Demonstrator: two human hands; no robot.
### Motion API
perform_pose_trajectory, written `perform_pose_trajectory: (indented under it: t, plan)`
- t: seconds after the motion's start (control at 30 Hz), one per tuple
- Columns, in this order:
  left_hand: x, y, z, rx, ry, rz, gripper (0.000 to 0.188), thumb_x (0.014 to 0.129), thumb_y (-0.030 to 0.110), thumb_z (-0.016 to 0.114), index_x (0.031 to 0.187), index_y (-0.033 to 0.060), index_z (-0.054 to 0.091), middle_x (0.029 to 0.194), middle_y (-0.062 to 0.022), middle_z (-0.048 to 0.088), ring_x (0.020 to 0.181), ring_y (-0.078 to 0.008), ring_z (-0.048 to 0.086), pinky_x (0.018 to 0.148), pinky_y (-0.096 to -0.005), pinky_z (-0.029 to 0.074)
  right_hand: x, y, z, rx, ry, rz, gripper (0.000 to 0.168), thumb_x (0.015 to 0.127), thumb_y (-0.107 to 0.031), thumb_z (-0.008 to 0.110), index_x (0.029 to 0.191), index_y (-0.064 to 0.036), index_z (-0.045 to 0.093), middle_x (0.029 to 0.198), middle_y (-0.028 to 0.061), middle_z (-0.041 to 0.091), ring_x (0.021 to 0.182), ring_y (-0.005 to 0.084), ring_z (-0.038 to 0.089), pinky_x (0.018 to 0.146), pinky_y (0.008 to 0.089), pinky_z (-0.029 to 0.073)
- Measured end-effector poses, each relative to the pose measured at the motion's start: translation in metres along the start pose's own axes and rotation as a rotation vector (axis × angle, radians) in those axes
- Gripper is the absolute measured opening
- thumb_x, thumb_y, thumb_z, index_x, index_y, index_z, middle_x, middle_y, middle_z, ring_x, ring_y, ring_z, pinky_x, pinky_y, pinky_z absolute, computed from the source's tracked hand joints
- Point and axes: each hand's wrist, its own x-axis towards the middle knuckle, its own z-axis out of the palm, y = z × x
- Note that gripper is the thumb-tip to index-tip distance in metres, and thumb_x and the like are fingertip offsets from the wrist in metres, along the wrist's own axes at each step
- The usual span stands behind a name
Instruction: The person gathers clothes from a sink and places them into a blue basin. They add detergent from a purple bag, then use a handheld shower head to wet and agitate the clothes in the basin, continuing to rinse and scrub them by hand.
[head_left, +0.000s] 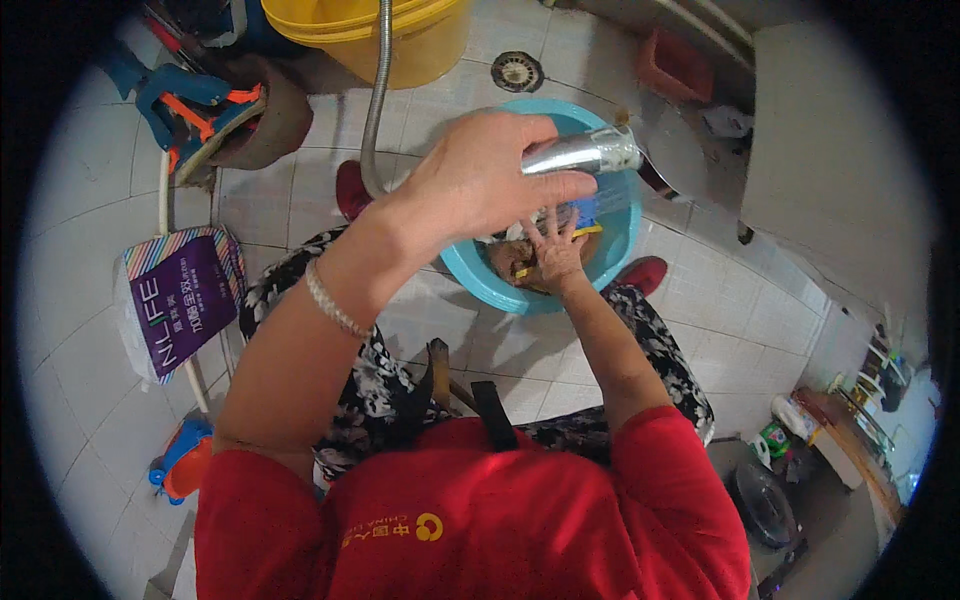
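Observation:
My left hand (487, 169) is wrapped around a silver handheld shower head (581, 154), held high over the blue plastic basin (471, 279). Fine streaks of water spray from it toward the basin's right side. Down in the basin, my right hand (559, 255) lies palm down with fingers spread, touching the things there. Around those fingers are a brown item (510, 259) and a blue piece with a yellow edge (585, 216); their kind is hard to tell. My left hand and the shower head hide the basin's upper left part.
A metal shower hose (373, 112) hangs left of the basin. Beyond stand a yellow bucket (405, 45) and a floor drain (517, 71). A purple detergent bag (184, 304) and a brown bin (277, 120) are at left. My red shoes (641, 276) flank the basin.

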Motion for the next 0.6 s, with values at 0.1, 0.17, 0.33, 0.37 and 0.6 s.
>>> perform_pose_trajectory:
  t: [0.1, 0.17, 0.33, 0.37, 0.6]
  plan:
    - [0.001, -0.001, 0.002, 0.032, 0.017, 0.028, 0.036, 0.086, 0.030, 0.074, 0.107, 0.0014, 0.067, 0.082, -0.0076, 0.066, 0.072, -0.0121, 0.056, 0.068, -0.0295, 0.048, 0.030, -0.009, 0.023, -0.090, -0.110, 0.057, 0.087, 0.085, -0.032, 0.064, 0.155, -0.040, 0.012, 0.161, 0.0192, 0.004, 0.139, 0.0630, 0.008, 0.092, 0.0812, 0.031]
    - [0.000, 0.004, 0.000, -0.017, -0.026, -0.067, 0.036, 0.086, 0.030, 0.074, 0.106, 0.0010, 0.066, 0.083, -0.0083, 0.066, 0.073, -0.0120, 0.056, 0.069, -0.0293, 0.048, 0.044, -0.020, 0.045, 0.019, 0.047, 0.134, 0.080, 0.087, -0.034, 0.062, 0.153, -0.039, 0.018, 0.160, 0.0184, 0.009, 0.138, 0.0624, 0.009, 0.091, 0.0810, 0.031]
    - [0.000, 0.000, 0.007, -0.090, -0.013, -0.057, 0.035, 0.085, 0.030, 0.074, 0.103, 0.0010, 0.066, 0.080, -0.0098, 0.064, 0.072, -0.0130, 0.057, 0.067, -0.0308, 0.048, 0.065, -0.028, 0.066, 0.236, 0.164, 0.192, 0.062, 0.090, -0.034, 0.057, 0.147, -0.035, 0.033, 0.158, 0.0165, 0.018, 0.138, 0.0566, 0.018, 0.090, 0.0771, 0.035]
    - [-0.003, -0.004, 0.006, -0.053, 0.009, -0.071, 0.035, 0.085, 0.031, 0.074, 0.102, 0.0011, 0.066, 0.078, -0.0100, 0.064, 0.071, -0.0140, 0.057, 0.067, -0.0311, 0.048, 0.058, -0.038, 0.041, 0.035, 0.034, 0.185, 0.060, 0.090, -0.034, 0.057, 0.146, -0.035, 0.036, 0.157, 0.0157, 0.020, 0.138, 0.0538, 0.022, 0.090, 0.0750, 0.037]
    - [0.006, -0.001, 0.008, 0.043, 0.016, -0.020, 0.042, 0.083, 0.041, 0.073, 0.099, 0.0023, 0.067, 0.076, -0.0133, 0.064, 0.067, -0.0220, 0.060, 0.063, -0.0341, 0.047, 0.063, 0.035, -0.002, 0.417, 0.040, 0.046, 0.057, 0.070, -0.020, 0.072, 0.126, -0.018, 0.057, 0.127, 0.0125, 0.050, 0.114, 0.0406, 0.053, 0.091, 0.0463, 0.052]
